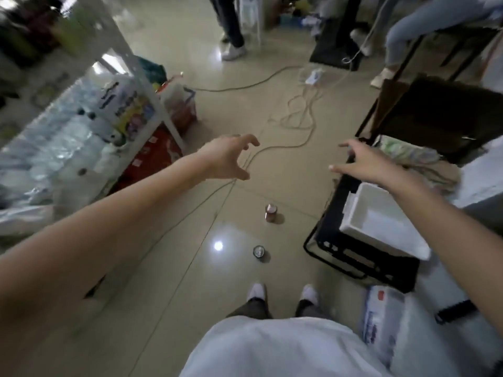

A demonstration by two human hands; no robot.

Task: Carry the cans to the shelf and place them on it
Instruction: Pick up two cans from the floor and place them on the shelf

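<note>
Two cans stand on the tiled floor just ahead of my feet: a reddish can and, nearer to me, a darker can seen from above with its silver top. My left hand is stretched forward above the floor, fingers spread and curled, holding nothing. My right hand reaches forward on the right, fingers apart and empty. Both hands are well above and beyond the cans. The white shelf stands at the upper left, blurred.
Cables trail across the floor ahead. A black frame stand carrying a white box sits at right. Plastic-wrapped packs and a red package crowd the shelf's base. Other people's legs are farther ahead.
</note>
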